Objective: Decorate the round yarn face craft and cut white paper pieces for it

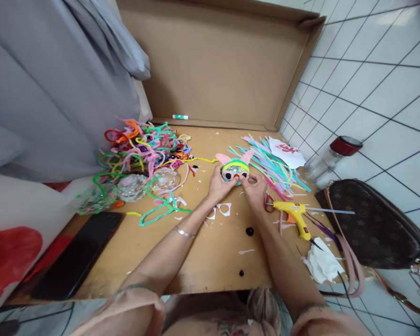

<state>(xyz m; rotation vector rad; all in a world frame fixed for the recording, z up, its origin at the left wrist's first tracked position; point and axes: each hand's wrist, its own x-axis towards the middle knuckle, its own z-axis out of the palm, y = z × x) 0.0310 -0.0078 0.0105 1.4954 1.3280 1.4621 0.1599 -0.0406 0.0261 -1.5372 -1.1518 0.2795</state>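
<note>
Both of my hands grip a small round craft figure (pixel 235 167) above the middle of the table. It has pink ears, a green and yellow band, big black-and-white eyes and a red spot between them. My left hand (pixel 220 185) wraps its left side, with the thumb near the red spot. On the other side, my right hand (pixel 255 187) is closed at the figure's lower right, its thumb and fingers pressed by the eye. Whatever lies under the fingers is hidden. White paper scraps (pixel 224 209) with round holes lie just below the hands.
Tangled pipe cleaners (pixel 147 149) and clear plastic balls (pixel 133 187) crowd the left. A phone (pixel 79 254) lies in front. To the right are loose pipe cleaners (pixel 280 168), a yellow glue gun (pixel 294 214), a bottle (pixel 331 158), a bag (pixel 374 224) and crumpled tissue (pixel 322 261).
</note>
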